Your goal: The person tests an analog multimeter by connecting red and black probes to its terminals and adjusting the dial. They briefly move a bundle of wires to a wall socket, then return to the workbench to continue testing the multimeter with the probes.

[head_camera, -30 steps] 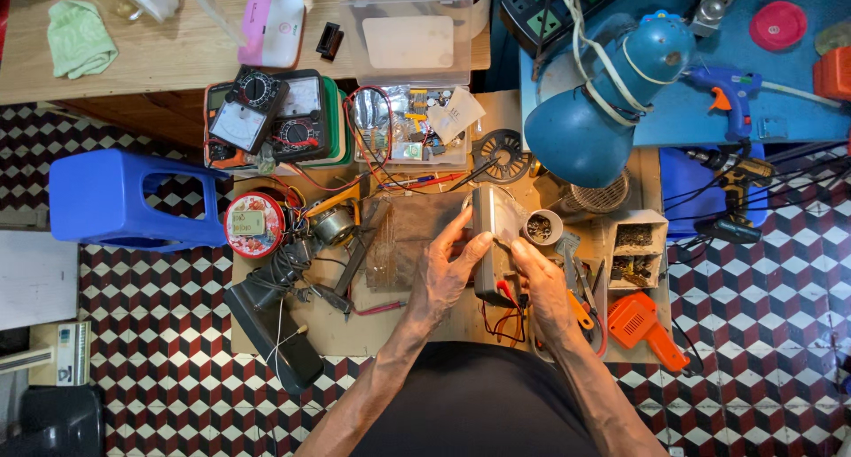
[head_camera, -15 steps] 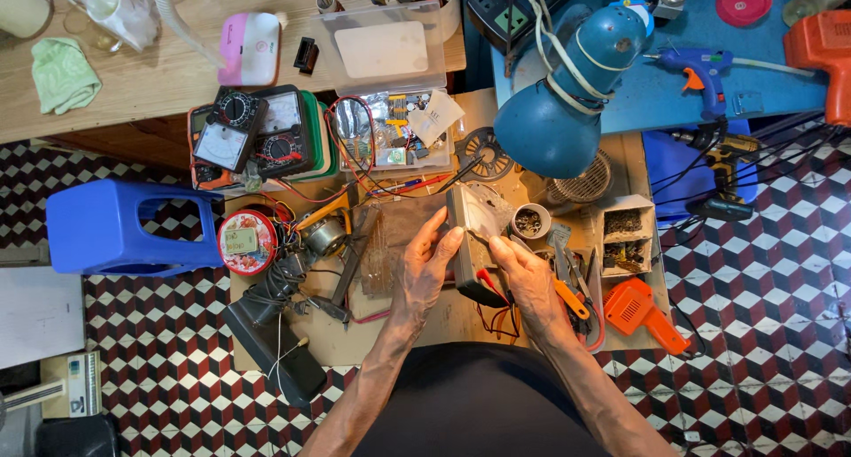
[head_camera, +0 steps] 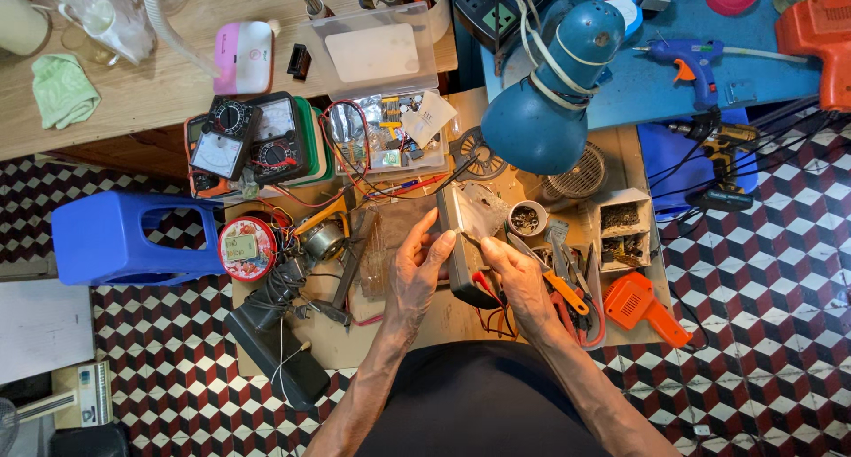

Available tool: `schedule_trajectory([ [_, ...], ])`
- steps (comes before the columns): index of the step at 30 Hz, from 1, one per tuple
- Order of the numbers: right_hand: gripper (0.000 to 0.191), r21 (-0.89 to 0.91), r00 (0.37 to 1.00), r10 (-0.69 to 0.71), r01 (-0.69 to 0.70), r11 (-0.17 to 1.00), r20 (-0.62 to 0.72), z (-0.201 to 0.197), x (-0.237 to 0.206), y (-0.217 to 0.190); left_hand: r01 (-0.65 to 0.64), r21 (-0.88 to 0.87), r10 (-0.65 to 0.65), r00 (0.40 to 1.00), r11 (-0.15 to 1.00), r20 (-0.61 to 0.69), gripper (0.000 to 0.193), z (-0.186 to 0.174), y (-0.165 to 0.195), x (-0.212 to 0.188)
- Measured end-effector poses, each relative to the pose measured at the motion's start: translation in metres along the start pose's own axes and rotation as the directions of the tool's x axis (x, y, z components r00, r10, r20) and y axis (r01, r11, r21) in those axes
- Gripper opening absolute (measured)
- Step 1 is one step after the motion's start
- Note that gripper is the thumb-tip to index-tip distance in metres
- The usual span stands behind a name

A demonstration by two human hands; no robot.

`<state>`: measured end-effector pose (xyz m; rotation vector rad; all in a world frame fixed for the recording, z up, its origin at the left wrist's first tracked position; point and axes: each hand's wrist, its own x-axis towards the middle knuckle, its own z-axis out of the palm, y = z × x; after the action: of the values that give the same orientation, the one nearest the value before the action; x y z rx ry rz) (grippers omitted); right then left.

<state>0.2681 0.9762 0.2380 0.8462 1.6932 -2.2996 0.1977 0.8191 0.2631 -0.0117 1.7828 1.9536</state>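
A small grey box-shaped device [head_camera: 463,219] with a pale, shiny top stands on the low cardboard-covered table [head_camera: 443,328] in front of me. My left hand [head_camera: 418,271] grips its left side, thumb and fingers wrapped around the edge. On the device's right edge rests my right hand [head_camera: 516,275], pinching a thin tool [head_camera: 470,239] whose tip touches the casing. Red and black leads [head_camera: 489,299] trail out beneath the device toward me.
A blue desk lamp [head_camera: 545,102] hangs over the table's far right. Multimeters [head_camera: 248,142], a clear parts box [head_camera: 390,129], a red round tin [head_camera: 247,249], a small motor [head_camera: 321,240], orange tools [head_camera: 643,302], pliers and a blue stool [head_camera: 133,240] crowd around.
My view has shifted slightly. Both hands stay on the grey device; my right hand has moved a little up its right edge with the thin tool.
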Motion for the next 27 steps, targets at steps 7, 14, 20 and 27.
schedule_trajectory([
  [7, 0.061, -0.001, 0.999, -0.051, 0.051, 0.999, 0.015, 0.001, -0.007, -0.013, -0.06, 0.074, 0.06, 0.998, 0.995, 0.002, 0.062, 0.002, 0.007, -0.009],
  [14, 0.078, 0.026, 0.996, -0.084, 0.084, 0.996, 0.029, -0.001, -0.006, -0.019, -0.163, 0.15, 0.16, 0.987, 0.975, 0.028, 0.059, 0.007, 0.017, -0.017],
  [20, 0.087, 0.239, 0.985, -0.12, 0.088, 0.967, 0.125, -0.003, -0.002, -0.02, -0.211, 0.267, 0.203, 0.978, 0.94, 0.058, 0.061, 0.01, 0.021, -0.026],
  [27, 0.086, 0.324, 0.963, -0.202, 0.137, 0.936, 0.176, -0.004, 0.002, -0.028, -0.226, 0.276, 0.209, 0.974, 0.934, 0.09, 0.067, 0.012, 0.022, -0.03],
])
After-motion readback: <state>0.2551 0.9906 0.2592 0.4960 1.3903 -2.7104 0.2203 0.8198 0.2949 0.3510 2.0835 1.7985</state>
